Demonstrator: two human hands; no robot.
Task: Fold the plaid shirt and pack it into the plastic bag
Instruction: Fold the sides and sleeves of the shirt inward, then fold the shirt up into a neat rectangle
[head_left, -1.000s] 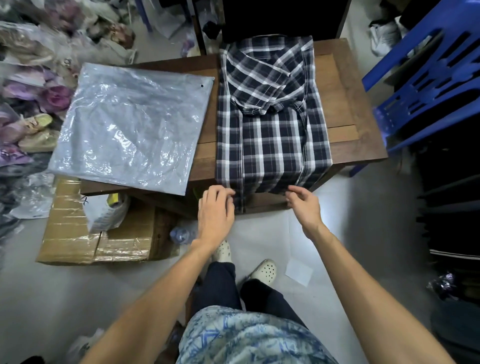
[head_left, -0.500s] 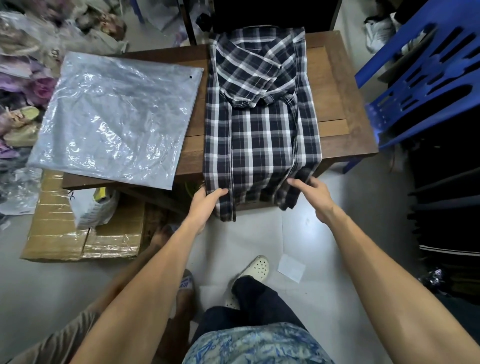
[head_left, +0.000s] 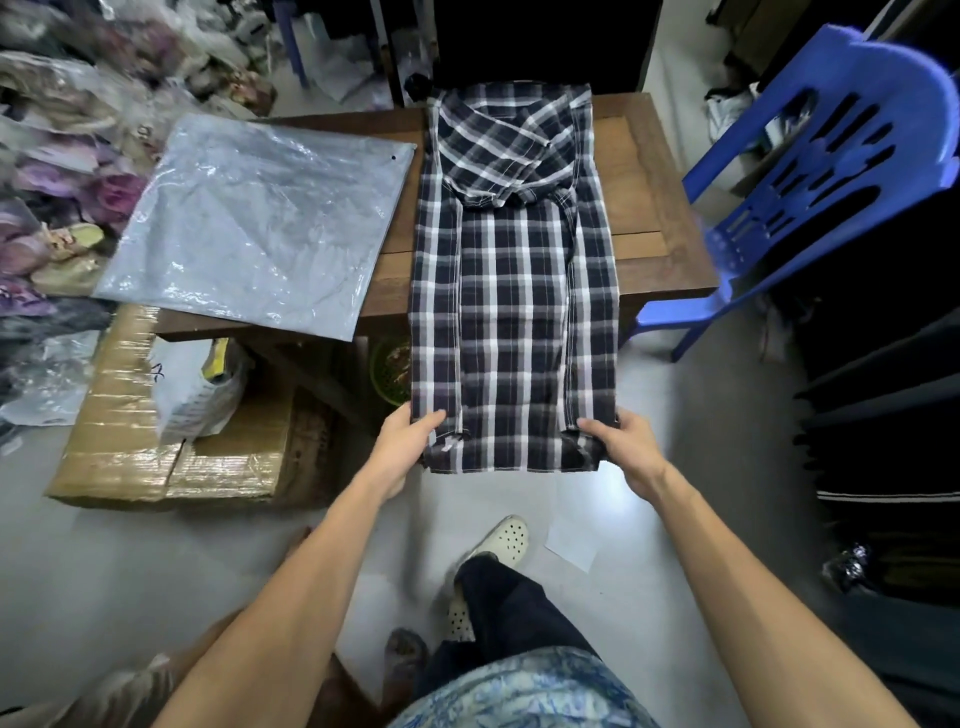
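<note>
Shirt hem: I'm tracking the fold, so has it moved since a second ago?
Yes. The hem then hung just past the table's near edge; now both hands, left and right, hold it out well clear of that edge, toward the person.

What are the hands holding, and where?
Both hands grip the plaid shirt at its bottom hem: left hand at the left corner, right hand at the right corner.

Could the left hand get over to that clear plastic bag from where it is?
Probably yes: the plastic bag lies uncovered on the table's left side, nothing between. But the left hand grips the plaid shirt hem, so must let go.
</note>
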